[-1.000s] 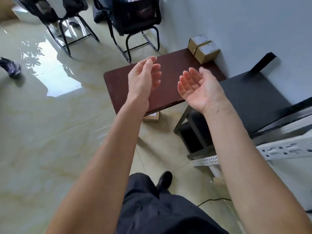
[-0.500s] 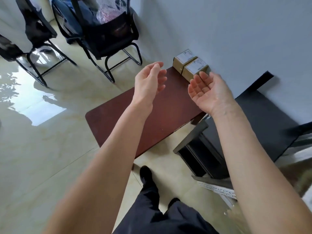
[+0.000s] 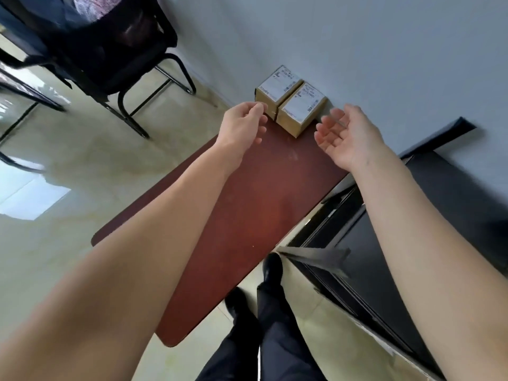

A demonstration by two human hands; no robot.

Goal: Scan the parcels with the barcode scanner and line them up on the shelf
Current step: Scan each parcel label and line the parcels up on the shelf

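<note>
Over by the wall: two small cardboard parcels sit side by side at the far end of the reddish-brown counter (image 3: 247,215), the left parcel (image 3: 276,88) touching the right parcel (image 3: 302,107), white labels facing up.
Left hand: the left hand (image 3: 243,126) hovers just beside the left parcel, fingers (image 3: 258,108) loosely curled, nothing in them.
Right hand: the right hand (image 3: 347,134) is palm-up and spread out near the right parcel, also holding nothing.
Step, my guess: reaching to grab the parcels, one hand on each side.
What could go wrong: grabbing both boxes as a pair could let one slip out of the squeeze, since they're only resting against each other. They're also close to the counter's edge and the wall, so a clumsy nudge could knock one off or jam it.
Scanner: no barcode scanner visible anywhere, so no idea where it is.
Shelf: the dark unit (image 3: 412,243) on the right is cut off by the frame; can't tell if that's the shelf.
Labels: too blurry to read.
Background: an office chair (image 3: 115,50), partly cropped.
</note>
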